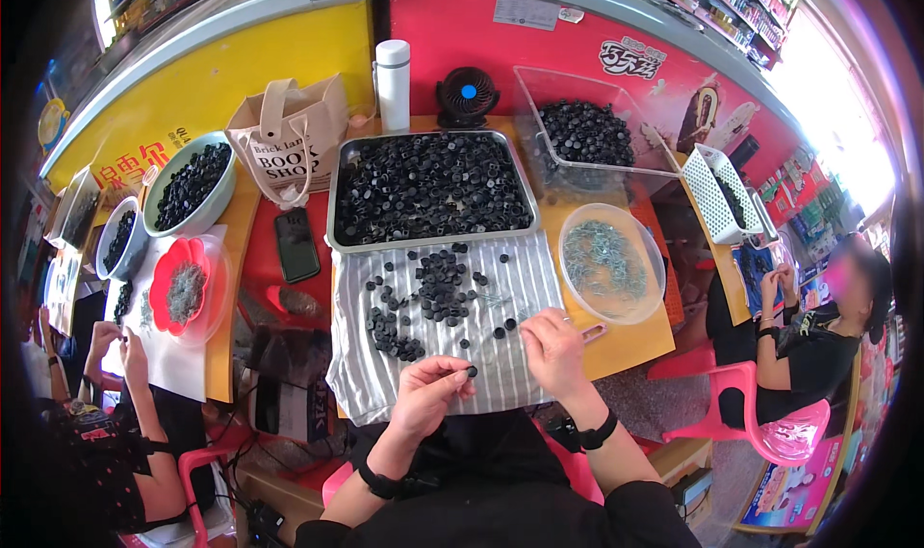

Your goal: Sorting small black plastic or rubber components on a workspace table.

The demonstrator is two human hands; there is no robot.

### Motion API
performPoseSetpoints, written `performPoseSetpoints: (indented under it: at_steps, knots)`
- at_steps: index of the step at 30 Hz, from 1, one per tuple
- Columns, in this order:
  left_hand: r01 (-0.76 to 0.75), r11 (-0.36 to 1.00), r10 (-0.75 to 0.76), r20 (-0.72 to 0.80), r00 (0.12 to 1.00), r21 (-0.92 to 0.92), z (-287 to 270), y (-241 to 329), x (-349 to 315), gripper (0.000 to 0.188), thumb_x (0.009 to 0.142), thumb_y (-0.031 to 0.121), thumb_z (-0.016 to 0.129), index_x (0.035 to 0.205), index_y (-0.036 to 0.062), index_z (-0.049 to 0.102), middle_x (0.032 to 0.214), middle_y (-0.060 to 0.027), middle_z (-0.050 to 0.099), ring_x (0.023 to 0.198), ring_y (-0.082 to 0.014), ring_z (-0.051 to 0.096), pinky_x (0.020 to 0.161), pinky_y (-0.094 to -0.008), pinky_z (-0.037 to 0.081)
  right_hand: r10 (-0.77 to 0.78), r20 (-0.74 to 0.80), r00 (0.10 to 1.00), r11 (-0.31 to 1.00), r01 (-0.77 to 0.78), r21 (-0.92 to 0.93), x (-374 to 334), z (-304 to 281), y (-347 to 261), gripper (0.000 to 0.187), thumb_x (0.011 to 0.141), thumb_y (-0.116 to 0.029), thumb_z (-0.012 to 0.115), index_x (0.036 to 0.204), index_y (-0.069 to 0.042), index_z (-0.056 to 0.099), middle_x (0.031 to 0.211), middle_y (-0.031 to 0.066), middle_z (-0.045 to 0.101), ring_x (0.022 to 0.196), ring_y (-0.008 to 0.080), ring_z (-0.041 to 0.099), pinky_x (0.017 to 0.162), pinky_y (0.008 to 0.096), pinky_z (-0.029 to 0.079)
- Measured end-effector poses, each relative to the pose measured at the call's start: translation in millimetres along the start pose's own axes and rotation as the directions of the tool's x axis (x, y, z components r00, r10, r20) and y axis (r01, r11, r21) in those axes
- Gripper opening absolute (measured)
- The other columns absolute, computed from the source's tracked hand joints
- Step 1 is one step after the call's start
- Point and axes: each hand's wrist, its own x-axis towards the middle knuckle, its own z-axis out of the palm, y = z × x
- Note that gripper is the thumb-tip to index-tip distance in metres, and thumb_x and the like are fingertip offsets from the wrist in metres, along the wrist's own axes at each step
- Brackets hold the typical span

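My left grip [429, 390] is clamped on a small black piece [472, 371] above the striped cloth [354, 386]; thumb and forefinger cover part of it, but what shows is rounded. At two o'clock, my right grip [558, 354] curls inward, its tips too obscured to tell whether they hold anything. Similar pieces [444, 286] lie heaped at twelve o'clock.

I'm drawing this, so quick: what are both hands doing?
Left hand: closed, holding a black piece.
Right hand: fingers pinched; can't tell if holding anything.
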Motion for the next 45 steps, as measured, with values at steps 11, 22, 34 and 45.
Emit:
performPoseSetpoints:
  at_steps: [11, 22, 34, 45]
  knots:
    - [-0.208, 0.424, 0.325, 0.067, 0.943, 0.881, 22.7, 3.9, -3.0, 0.015, 0.084, -0.001, 0.064, 0.099, -0.0034, 0.064, 0.082, -0.0088, 0.063, 0.071, -0.0128, 0.063, 0.058, -0.0252, 0.048, 0.139, 0.072, 0.988, 0.980, -0.127, -0.151, 3.3, 2.3, 7.4, 0.006, 0.075, -0.003, 0.065, 0.079, -0.005, 0.061, 0.081, 0.0107, 0.055, 0.081, 0.0317, 0.057, 0.069, 0.0414, 0.045]
    - [-0.197, -0.032, 0.246, 0.198, 0.949, 0.980, 51.2, 7.6, -1.2, 0.023, 0.076, 0.007, 0.069, 0.097, 0.0008, 0.064, 0.085, -0.0156, 0.058, 0.075, -0.0347, 0.061, 0.063, -0.0425, 0.048, 0.191, 0.163, 0.968, 0.963, -0.153, -0.220, 13.3, -1.2, 11.9, 0.006, 0.075, -0.006, 0.065, 0.079, -0.003, 0.061, 0.080, 0.0124, 0.058, 0.080, 0.0314, 0.059, 0.069, 0.0405, 0.046]
    - [-0.248, -0.042, 0.185, 0.252, 0.950, 0.968, 41.6, -11.4, 16.3, 0.017, 0.076, 0.004, 0.067, 0.093, 0.0010, 0.065, 0.084, -0.0159, 0.055, 0.073, -0.0363, 0.060, 0.063, -0.0441, 0.048, 0.159, 0.262, 0.952, 0.974, -0.107, -0.200, 11.6, -9.0, 22.8, 0.006, 0.081, -0.005, 0.063, 0.083, -0.002, 0.058, 0.083, 0.0137, 0.059, 0.077, 0.0300, 0.061, 0.068, 0.0402, 0.047]
    - [-0.362, 0.210, 0.324, 0.284, 0.902, 0.908, 34.2, 3.6, 4.0, 0.017, 0.074, -0.003, 0.068, 0.091, -0.0017, 0.065, 0.082, -0.0141, 0.058, 0.070, -0.0306, 0.060, 0.061, -0.0360, 0.048, 0.201, 0.165, 0.966, 0.847, -0.256, 0.466, -34.4, 12.3, -42.8, 0.012, 0.079, 0.011, 0.061, 0.086, 0.002, 0.060, 0.079, 0.0044, 0.058, 0.066, 0.0088, 0.059, 0.058, 0.0223, 0.046]
